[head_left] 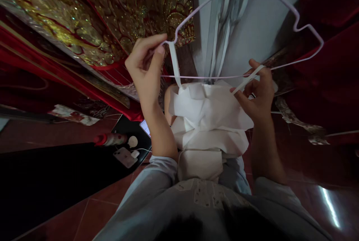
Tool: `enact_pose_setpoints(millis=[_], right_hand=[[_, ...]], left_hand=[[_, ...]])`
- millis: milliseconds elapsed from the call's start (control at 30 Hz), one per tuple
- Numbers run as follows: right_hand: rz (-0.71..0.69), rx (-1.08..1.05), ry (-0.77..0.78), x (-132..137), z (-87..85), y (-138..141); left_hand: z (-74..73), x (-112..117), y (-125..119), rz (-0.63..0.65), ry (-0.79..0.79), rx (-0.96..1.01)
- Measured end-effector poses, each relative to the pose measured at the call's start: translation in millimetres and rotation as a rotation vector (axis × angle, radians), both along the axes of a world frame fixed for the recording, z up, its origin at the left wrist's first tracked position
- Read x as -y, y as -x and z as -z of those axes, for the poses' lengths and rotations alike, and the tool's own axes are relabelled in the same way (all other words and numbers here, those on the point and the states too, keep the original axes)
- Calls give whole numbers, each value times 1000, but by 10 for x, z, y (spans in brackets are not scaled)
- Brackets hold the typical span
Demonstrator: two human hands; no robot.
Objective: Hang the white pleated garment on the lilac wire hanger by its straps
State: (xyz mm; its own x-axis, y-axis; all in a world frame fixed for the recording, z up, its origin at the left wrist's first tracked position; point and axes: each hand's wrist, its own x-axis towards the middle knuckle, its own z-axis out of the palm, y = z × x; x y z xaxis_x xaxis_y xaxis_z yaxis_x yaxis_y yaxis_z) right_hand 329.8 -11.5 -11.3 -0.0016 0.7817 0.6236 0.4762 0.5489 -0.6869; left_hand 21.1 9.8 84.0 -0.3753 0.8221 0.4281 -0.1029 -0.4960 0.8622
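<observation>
A thin lilac clothes hanger (209, 3) spans the space in front of me, with its bottom bar running just above a white fabric garment (209, 108). My left hand (147, 65) pinches the hanger's notched left end between thumb and fingers. Beside those fingertips, a white strap (174, 61) of the garment loops over the hanger. On the other side, my right hand (259, 93) holds a second white strap (249, 79), stretched between thumb and index finger, close to the bottom bar. The garment hangs in folds over my lap.
Gold-sequined red cloth (134, 12) hangs at the left, dark red cloth (322, 72) at the right. Metal poles (224, 27) stand ahead. A black bench (70, 173) carries a red-capped bottle (110, 139), a phone (125, 157) and a small white case (135, 154).
</observation>
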Motion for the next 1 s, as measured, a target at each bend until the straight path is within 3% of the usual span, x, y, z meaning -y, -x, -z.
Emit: enact_pose_setpoints(millis=[167, 233, 300, 467, 633, 700, 767, 867, 1000], right_hand=[[-11, 8, -7, -2, 47, 81], [-19, 11, -26, 11, 51, 137], [-32, 10, -39, 38, 31, 192], [71, -13, -131, -29, -60, 106], [318, -388, -675, -546, -33, -626], [329, -416, -662, -716, -59, -892], [294, -347, -491, -773, -156, -995], [218, -176, -288, -672, -410, -873], [222, 46, -261, -443, -700, -622]], left_hand=[[506, 51, -245, -122, -17, 403], [681, 105, -384, -64, -41, 426], [767, 158, -501, 2, -60, 362], [717, 189, -597, -54, -54, 166], [738, 134, -561, -45, -82, 120], [765, 113, -547, -48, -76, 103], [781, 97, -539, -52, -80, 94], [775, 93, -547, -60, -100, 105], [743, 118, -574, -49, -81, 123]])
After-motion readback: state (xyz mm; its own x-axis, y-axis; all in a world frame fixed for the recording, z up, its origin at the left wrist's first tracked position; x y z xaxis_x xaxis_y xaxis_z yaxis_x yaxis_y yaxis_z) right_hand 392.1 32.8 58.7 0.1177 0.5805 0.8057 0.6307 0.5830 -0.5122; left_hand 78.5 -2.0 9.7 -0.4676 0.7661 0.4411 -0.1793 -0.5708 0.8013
